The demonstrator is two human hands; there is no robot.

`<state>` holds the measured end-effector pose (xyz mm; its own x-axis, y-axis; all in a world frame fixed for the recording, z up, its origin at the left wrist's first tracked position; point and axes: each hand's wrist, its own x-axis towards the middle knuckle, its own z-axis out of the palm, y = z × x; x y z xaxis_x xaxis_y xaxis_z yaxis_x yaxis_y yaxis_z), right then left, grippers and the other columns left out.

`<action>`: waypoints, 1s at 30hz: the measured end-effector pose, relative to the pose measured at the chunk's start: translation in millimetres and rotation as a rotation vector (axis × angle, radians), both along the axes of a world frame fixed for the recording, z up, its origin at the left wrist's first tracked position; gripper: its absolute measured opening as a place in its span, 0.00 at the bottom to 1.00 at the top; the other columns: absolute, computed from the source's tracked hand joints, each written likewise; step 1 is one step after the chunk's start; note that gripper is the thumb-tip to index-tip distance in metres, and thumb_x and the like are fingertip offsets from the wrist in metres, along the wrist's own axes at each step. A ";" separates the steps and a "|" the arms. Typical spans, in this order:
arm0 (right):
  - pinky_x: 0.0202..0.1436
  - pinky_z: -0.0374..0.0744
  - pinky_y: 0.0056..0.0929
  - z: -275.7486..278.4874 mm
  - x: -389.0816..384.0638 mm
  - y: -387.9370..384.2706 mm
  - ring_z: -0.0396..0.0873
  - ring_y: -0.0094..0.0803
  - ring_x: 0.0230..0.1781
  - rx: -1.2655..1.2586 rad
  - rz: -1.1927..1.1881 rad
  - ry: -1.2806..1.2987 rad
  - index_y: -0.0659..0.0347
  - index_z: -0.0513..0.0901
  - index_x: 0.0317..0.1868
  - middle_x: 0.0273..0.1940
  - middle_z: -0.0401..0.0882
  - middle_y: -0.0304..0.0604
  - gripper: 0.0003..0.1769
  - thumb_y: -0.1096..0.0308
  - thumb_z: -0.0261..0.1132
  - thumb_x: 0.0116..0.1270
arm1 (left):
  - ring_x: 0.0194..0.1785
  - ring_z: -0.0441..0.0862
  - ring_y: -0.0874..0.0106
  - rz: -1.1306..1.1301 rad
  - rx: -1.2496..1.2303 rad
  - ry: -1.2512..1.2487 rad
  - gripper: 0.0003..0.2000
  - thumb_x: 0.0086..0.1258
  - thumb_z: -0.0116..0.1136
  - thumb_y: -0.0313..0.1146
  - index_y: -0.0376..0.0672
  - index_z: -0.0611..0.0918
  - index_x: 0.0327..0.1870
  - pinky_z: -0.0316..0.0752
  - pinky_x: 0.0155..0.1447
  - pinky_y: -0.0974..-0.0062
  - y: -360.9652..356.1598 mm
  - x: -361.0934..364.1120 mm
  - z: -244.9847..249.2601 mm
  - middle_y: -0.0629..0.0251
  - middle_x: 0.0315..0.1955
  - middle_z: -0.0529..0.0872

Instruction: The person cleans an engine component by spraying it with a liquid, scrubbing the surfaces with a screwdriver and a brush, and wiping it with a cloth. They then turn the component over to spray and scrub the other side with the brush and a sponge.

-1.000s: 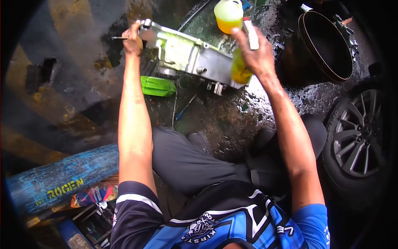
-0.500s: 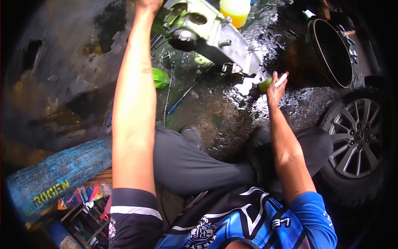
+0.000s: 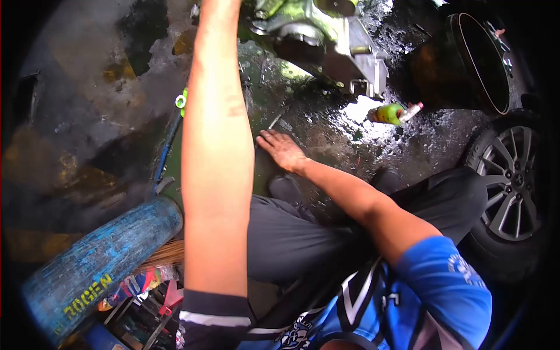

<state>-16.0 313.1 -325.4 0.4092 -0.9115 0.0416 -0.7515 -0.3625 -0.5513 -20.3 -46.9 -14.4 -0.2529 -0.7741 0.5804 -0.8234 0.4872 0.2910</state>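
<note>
My left forearm (image 3: 219,116) runs up to the top edge of the frame, and the hand itself is cut off there, beside a grey metal engine casing (image 3: 335,46) smeared with green fluid. My right hand (image 3: 281,150) lies palm down on the wet ground with its fingers spread, holding nothing. A thin metal tool (image 3: 274,121) lies just beyond its fingertips. A green bottle with a white cap (image 3: 392,113) lies on its side on the ground to the right, apart from both hands.
A black basin (image 3: 487,64) stands at the upper right, above a car wheel (image 3: 519,192). A blue gas cylinder (image 3: 99,268) lies at the lower left, with a long blue-handled tool (image 3: 166,149) above it. My bent legs in grey trousers (image 3: 297,239) fill the middle.
My right hand has let go of the green bottle, which now lies on the ground, and has moved left and down onto the floor. The casing and my left hand have shifted up in the frame.
</note>
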 end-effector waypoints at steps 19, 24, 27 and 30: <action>0.34 0.76 0.41 158.9 -77.7 -48.4 0.79 0.44 0.30 -0.245 -0.197 -0.523 0.61 0.75 0.34 0.29 0.75 0.46 0.13 0.65 0.72 0.64 | 0.34 0.88 0.56 -0.517 -0.063 0.265 0.06 0.72 0.56 0.22 0.34 0.85 0.44 0.80 0.39 0.64 34.0 22.0 9.2 0.50 0.32 0.89; 0.19 0.67 0.38 269.2 -129.3 -62.7 0.67 0.35 0.14 -0.315 -0.337 -0.926 0.56 0.72 0.22 0.18 0.69 0.38 0.22 0.59 0.70 0.70 | 0.38 0.89 0.54 -0.452 -0.249 0.094 0.08 0.68 0.58 0.20 0.37 0.85 0.45 0.82 0.42 0.63 33.9 43.8 -7.9 0.49 0.34 0.89; 0.30 0.67 0.26 322.1 -171.2 -83.6 0.66 0.24 0.23 -0.332 -0.309 -1.383 0.59 0.69 0.27 0.23 0.67 0.38 0.14 0.70 0.60 0.73 | 0.36 0.88 0.55 -0.427 -0.364 0.064 0.06 0.73 0.56 0.24 0.36 0.84 0.42 0.80 0.40 0.63 57.4 43.3 -2.9 0.52 0.32 0.89; 0.23 0.58 0.25 356.5 -185.2 -106.3 0.58 0.20 0.18 -0.135 -0.206 -1.974 0.57 0.67 0.24 0.20 0.62 0.32 0.18 0.68 0.60 0.75 | 0.33 0.86 0.56 -0.462 -0.227 0.147 0.06 0.74 0.55 0.26 0.35 0.83 0.40 0.79 0.38 0.62 80.8 41.7 1.2 0.54 0.30 0.88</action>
